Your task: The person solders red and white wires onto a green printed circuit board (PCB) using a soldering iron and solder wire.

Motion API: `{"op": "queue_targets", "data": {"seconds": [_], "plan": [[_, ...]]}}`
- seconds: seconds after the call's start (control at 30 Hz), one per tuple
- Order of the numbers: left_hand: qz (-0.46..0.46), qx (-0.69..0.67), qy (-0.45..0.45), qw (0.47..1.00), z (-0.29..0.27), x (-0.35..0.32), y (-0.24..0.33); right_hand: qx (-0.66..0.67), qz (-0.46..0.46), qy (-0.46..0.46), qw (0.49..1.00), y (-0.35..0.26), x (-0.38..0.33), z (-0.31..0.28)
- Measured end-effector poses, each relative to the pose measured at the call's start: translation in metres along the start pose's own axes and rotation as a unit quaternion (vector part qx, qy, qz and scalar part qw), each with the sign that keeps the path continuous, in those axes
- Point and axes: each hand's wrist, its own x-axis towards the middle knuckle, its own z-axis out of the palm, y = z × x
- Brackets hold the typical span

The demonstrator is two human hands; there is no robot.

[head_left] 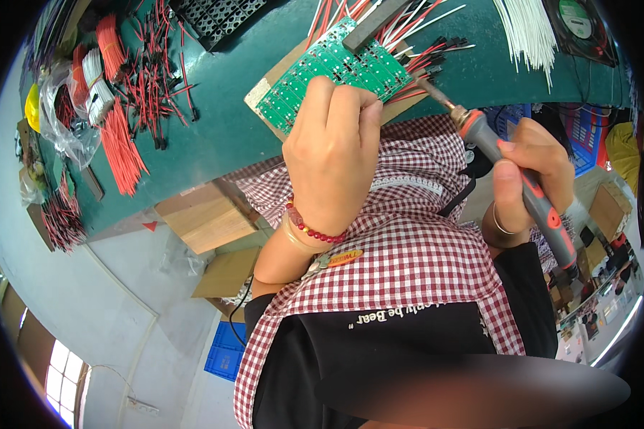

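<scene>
My left hand (pixel 333 146) is closed over the near edge of a green circuit board (pixel 293 87), fingers curled down. Whatever those fingers pinch is hidden beneath them. A soldering iron (pixel 485 136) with a grey and red handle is gripped in my right hand (pixel 540 161). Its tip points up and left, close to the board's right end. The circuit board lies tilted on a tan backing board (pixel 256 94), and a dark grey bar (pixel 373 26) rests across its far side. Red and white wires (pixel 426 27) spread out from behind it.
Bundles of red wires (pixel 122 154) and loose red and black leads (pixel 154 86) lie on the green table at left, beside a clear plastic bag (pixel 68 132). Farther back are a black tray (pixel 218 21), white wires (pixel 526 36) and a black fan (pixel 578 25).
</scene>
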Motion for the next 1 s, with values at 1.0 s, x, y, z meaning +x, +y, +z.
{"op": "queue_targets", "data": {"seconds": [1.0], "plan": [[0.045,0.010,0.003,0.999,0.017,0.012,0.001,-0.007,-0.002,-0.092,0.996,0.005,0.023,0.002]]}}
